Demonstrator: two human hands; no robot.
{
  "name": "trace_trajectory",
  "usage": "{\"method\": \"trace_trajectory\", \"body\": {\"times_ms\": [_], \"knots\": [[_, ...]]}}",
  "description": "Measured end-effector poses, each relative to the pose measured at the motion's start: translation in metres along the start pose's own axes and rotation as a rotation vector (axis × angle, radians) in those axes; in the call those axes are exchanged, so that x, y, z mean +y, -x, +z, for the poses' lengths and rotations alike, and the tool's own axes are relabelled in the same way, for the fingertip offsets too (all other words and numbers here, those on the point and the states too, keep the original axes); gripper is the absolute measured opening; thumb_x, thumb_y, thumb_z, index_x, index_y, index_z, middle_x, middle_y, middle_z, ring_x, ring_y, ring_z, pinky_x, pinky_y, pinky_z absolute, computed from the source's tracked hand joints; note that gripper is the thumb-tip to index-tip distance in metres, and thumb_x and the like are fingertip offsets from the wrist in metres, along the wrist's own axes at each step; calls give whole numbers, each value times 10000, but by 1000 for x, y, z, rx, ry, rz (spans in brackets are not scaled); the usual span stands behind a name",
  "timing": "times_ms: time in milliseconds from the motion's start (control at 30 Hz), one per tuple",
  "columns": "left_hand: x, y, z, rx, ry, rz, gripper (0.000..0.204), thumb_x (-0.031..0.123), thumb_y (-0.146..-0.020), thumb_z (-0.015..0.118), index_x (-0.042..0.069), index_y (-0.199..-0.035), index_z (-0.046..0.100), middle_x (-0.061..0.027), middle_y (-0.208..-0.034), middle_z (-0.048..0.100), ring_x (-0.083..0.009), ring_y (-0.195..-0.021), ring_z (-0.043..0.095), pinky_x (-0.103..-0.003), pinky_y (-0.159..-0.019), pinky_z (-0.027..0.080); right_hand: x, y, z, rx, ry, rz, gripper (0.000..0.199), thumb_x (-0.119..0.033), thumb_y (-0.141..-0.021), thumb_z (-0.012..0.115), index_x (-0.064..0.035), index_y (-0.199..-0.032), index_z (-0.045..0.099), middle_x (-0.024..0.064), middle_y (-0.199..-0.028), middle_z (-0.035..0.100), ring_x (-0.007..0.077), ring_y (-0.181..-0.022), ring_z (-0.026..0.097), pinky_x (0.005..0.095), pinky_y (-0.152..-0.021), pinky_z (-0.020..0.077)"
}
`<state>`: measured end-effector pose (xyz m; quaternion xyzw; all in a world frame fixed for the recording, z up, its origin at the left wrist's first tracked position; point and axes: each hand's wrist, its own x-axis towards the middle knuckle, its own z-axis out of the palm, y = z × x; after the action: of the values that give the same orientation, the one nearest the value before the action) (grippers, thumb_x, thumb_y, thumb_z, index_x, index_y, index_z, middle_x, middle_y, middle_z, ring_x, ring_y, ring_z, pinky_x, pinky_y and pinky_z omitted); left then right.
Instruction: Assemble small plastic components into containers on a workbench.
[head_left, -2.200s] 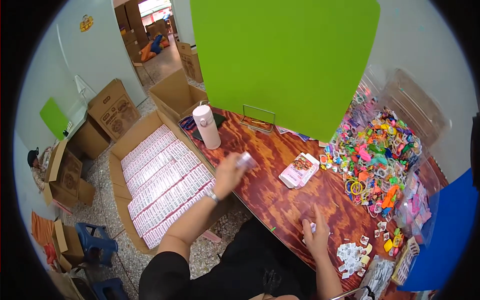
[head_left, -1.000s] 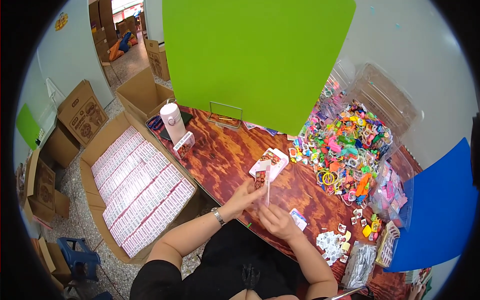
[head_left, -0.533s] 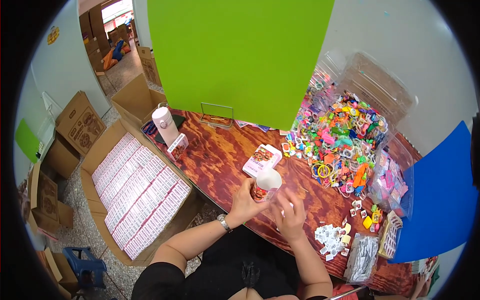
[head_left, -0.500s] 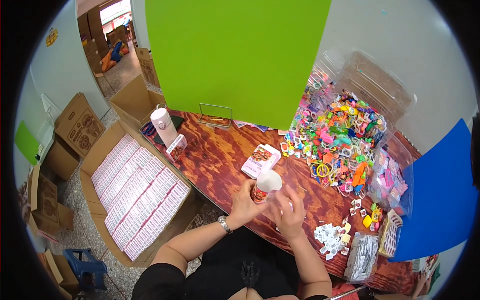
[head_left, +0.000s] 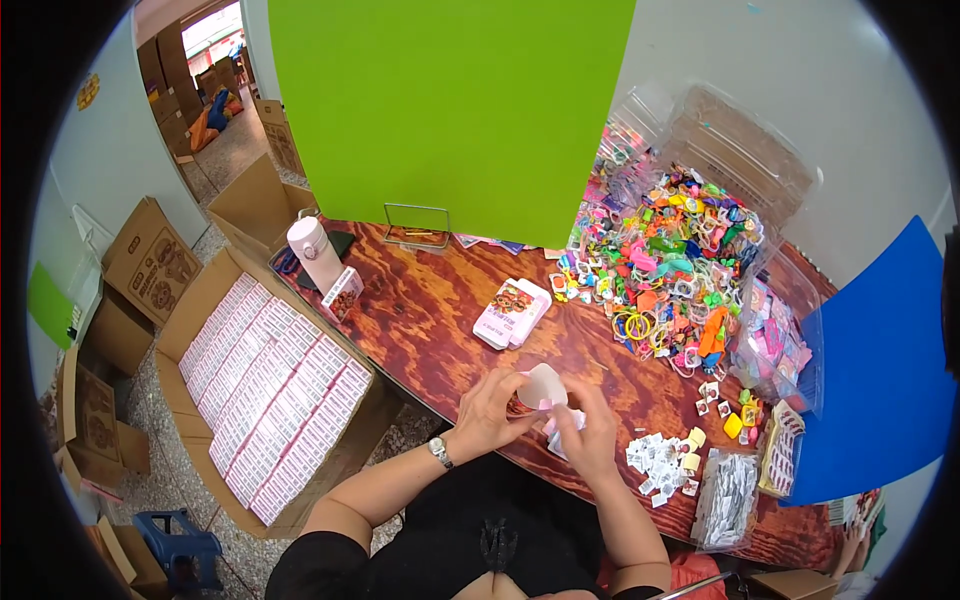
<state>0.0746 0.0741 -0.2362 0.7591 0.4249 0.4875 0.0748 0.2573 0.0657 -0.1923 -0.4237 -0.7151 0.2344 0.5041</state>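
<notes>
My left hand is closed round a small printed cardboard box, whose pale inside shows at its raised upper end. At the box's right edge, my right hand is closed, with thumb and fingers on the cardboard. A bit of pink and white shows under the right thumb; what it is I cannot make out. Beyond both hands lies a small stack of flat pink-and-white printed boxes on the reddish wood-grain table.
At right are a heap of colourful small toys, white packets and a clear tub of silvery packets. A pale bottle and a small box stand at left. A large carton holds rows of boxes. A green panel rises behind.
My right hand has come in against the box's right edge, its fingers now closed there. My left hand still holds the box. The whole view has shifted slightly.
</notes>
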Motion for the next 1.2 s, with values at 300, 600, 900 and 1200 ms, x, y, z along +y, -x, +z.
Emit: {"method": "trace_trajectory", "body": {"times_ms": [300,600,900,1200], "knots": [[8,-2,-2,11,-106,44,847,229,-704,893,47,-1401,448,-169,-1128,605,-346,-915,655,-415,-742,550,-3,1,6,-40,-309,262,158,-88,-939,696,6,-1065,703,84,-970,684,131,-815,668,260,-710,535],[13,-3,-7,-58,-257,62,1002,188,-687,864,-128,-1479,339,-255,-1229,600,-373,-1016,637,-433,-862,525,5,-5,6,-94,-238,344,140,-52,-854,756,-5,-974,701,80,-908,683,162,-814,681,301,-705,539],[14,5,2,-113,-396,74,989,191,-693,813,-160,-1473,315,-273,-1277,523,-390,-1056,540,-486,-922,433,1,6,9,-11,-36,89,152,-24,-891,718,-12,-1042,727,125,-967,728,227,-859,701,311,-759,551],[20,9,8,-138,-345,17,996,200,-706,748,-179,-1485,257,-290,-1247,494,-402,-1001,513,-475,-841,410,9,30,24,88,-79,177,229,-42,-955,665,4,-1178,688,143,-1069,711,222,-929,703,319,-798,559]]}}
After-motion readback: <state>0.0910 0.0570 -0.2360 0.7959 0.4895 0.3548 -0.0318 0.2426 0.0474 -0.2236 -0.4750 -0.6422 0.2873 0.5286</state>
